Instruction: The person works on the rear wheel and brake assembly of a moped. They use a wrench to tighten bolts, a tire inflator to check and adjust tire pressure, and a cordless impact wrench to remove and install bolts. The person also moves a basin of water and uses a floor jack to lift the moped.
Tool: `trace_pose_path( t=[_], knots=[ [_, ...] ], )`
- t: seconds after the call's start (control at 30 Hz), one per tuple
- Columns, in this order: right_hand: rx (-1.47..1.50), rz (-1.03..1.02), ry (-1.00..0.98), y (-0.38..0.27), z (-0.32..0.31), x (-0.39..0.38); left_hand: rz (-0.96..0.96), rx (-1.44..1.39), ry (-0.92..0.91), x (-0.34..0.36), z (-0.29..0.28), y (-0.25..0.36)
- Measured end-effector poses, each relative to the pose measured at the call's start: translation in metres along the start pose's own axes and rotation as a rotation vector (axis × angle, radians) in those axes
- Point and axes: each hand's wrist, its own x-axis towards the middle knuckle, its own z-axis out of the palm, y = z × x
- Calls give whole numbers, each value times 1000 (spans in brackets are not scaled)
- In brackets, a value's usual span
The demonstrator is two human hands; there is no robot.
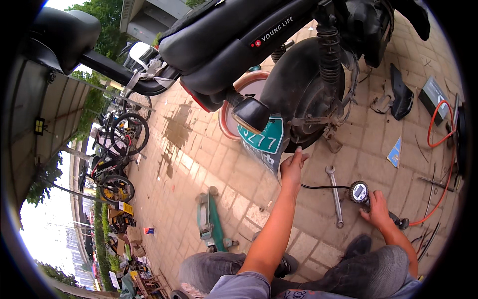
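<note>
My left hand [293,172] is closed at the lower rim of the scooter's rear wheel [306,89], beside the green and white licence plate [263,135]. A thin black air hose [323,187] runs into its fingers; the hose tip is hidden there. Low on the right, my right hand [377,209] wraps round the handle of a tire inflator with a round gauge [358,192], held just above the paving. From the inflator's other end an orange air line [438,212] leads off to the right.
A combination wrench [335,197] lies between my hands. On the left sits a green floor jack [210,219]. A basin [226,122] stands behind the wheel. At right are a dark box [434,99] and a black plastic part [400,92]. Parked bicycles [130,134] line the far left.
</note>
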Motion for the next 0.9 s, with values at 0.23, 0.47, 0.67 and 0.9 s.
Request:
trace_pose_path(
  t=[0.23, 0.47, 0.67, 0.9],
  knots=[
    [-113, 426, 745, 123, -91, -32, -234, 49, -377, -32, 20, -29],
    [433, 976, 1048, 253, -186, -144, -171, 744, -1021, -51, 28, -105],
    [519, 1376, 1257, 303, -135, -181, 34, 331, -169, -3, 2, -74],
    [-269, 1317, 1050, 259, -75, -148, 265, 206, 277, 49, -27, -39]
  ],
)
